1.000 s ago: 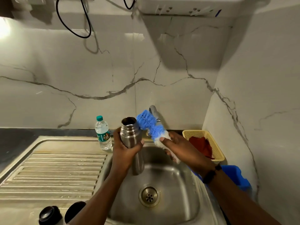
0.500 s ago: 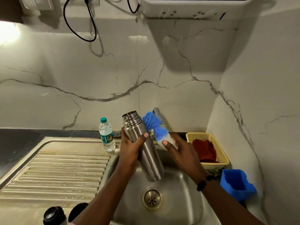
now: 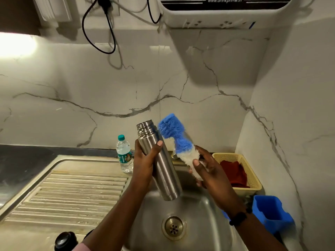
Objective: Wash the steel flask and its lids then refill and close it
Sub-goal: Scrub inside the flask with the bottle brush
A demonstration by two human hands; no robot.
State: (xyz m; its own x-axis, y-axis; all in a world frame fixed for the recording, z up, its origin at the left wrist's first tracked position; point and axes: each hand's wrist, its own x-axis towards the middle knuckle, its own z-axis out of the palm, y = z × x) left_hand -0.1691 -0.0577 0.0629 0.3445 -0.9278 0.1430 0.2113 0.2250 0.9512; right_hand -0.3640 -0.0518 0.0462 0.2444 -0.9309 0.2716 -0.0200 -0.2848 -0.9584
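Note:
My left hand (image 3: 145, 160) grips the open steel flask (image 3: 161, 167) around its upper body, above the sink basin (image 3: 204, 211). The flask is tilted, with its threaded mouth up and to the left and its base down to the right. My right hand (image 3: 208, 171) holds a blue and white bottle brush (image 3: 176, 142) by its lower white part, and the blue bristle head stands just right of the flask's mouth. One black lid (image 3: 66, 240) lies at the bottom left edge; a second dark shape beside it is mostly hidden by my left arm.
A small plastic water bottle (image 3: 124, 154) stands on the counter left of the flask, behind the ribbed drainboard (image 3: 63, 198). A yellow basket (image 3: 253, 178) with a red cloth sits right of the sink, with a blue holder (image 3: 270, 212) in front of it. A water purifier (image 3: 217, 13) hangs above.
The flask went from upright to tilted, base swinging right, and rose a little. The brush came up beside the flask's mouth. The camera moved closer and tipped upward.

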